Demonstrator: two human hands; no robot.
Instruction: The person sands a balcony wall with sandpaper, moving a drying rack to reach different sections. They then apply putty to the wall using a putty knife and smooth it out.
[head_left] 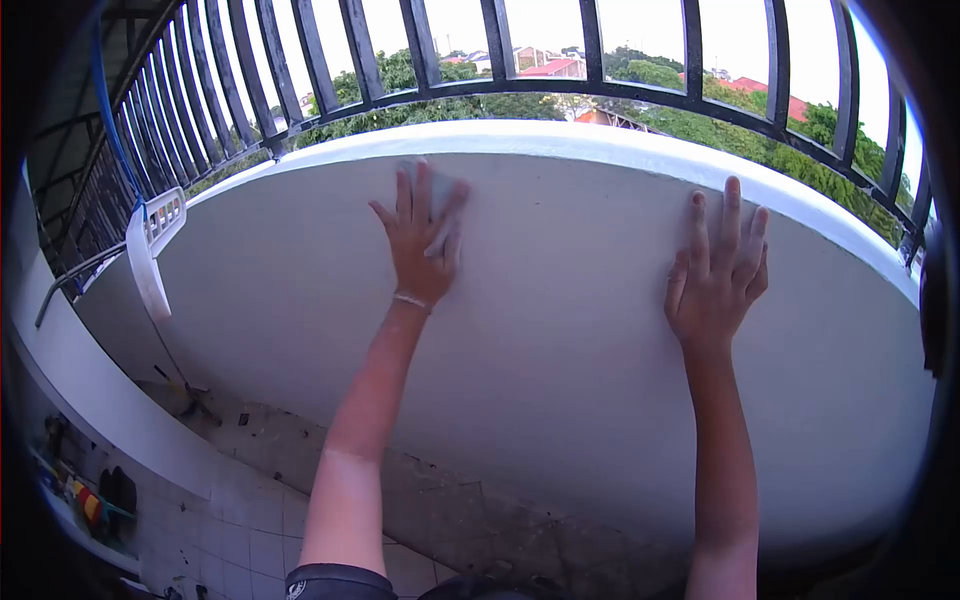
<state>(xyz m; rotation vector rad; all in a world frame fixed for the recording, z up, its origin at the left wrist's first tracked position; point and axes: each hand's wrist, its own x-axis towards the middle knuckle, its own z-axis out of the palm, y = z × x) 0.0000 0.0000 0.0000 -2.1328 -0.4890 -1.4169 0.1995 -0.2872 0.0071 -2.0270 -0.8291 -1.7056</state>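
Note:
My left hand (424, 250) presses high against the grey wall (560, 330), just under its white top edge. A pale grey, flat piece (440, 192) like a cloth or sanding sheet shows between and under its spread fingers, slightly blurred; its exact kind I cannot tell. A light band circles that wrist. To the right, my right hand (717, 280) rests on the wall with its fingers stretched upward, holding nothing. Both arms reach up from the bottom of the view.
Dark metal railing bars (420, 45) stand above the white ledge (520, 138). At the left hangs a white plastic piece (152, 250) by a blue cord (110, 100). Below lie the tiled floor (235, 530) and dark shoes (120, 495). Trees and red roofs show beyond the railing.

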